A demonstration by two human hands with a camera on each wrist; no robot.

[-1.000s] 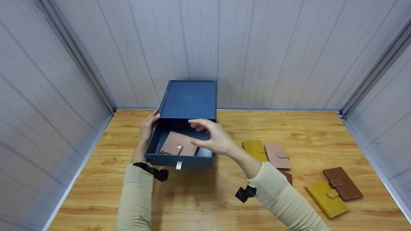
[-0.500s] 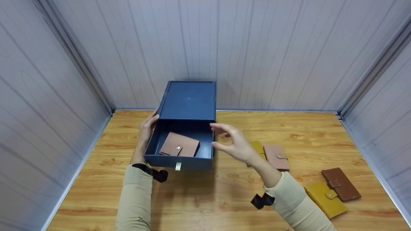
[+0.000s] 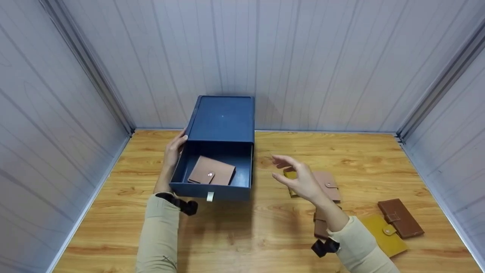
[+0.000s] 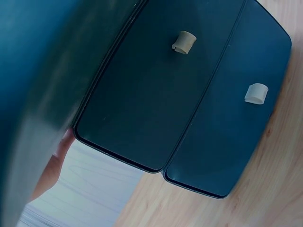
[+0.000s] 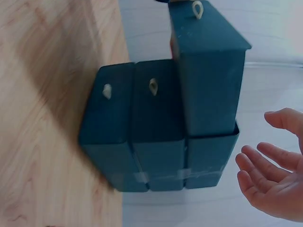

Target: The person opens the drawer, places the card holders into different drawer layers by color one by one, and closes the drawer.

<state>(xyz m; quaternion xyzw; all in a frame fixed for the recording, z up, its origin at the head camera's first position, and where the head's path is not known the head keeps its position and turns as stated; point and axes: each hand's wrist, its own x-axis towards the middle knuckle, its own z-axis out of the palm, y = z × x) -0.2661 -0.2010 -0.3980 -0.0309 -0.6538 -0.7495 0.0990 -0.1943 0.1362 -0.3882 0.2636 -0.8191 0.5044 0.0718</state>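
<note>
A blue drawer cabinet (image 3: 223, 117) stands against the back wall, its top drawer (image 3: 231, 192) pulled out. Inside that drawer lies a pink snap wallet (image 3: 212, 170). My left hand (image 3: 173, 149) rests with extended fingers along the cabinet's left side; the left wrist view shows only part of this hand (image 4: 51, 172) behind the drawer. To the right of the drawer, my right hand (image 3: 303, 184) hovers over the table with fingers apart and nothing in them. Under it, a yellow wallet (image 3: 290, 174) is partly hidden, and a second pink wallet (image 3: 326, 184) lies beside that.
By the right wrist sits a brown wallet (image 3: 321, 228), partly covered by the arm. Farther right, another yellow wallet (image 3: 383, 233) touches a longer brown wallet (image 3: 401, 218). Two closed drawers (image 5: 158, 99) with pull tabs are stacked below the extended one. Pale panel walls enclose the wooden table.
My right hand has moved from over the drawer to the right, above the wallets on the table. My left hand has stayed at the cabinet's side, and the pink wallet remains in the drawer.
</note>
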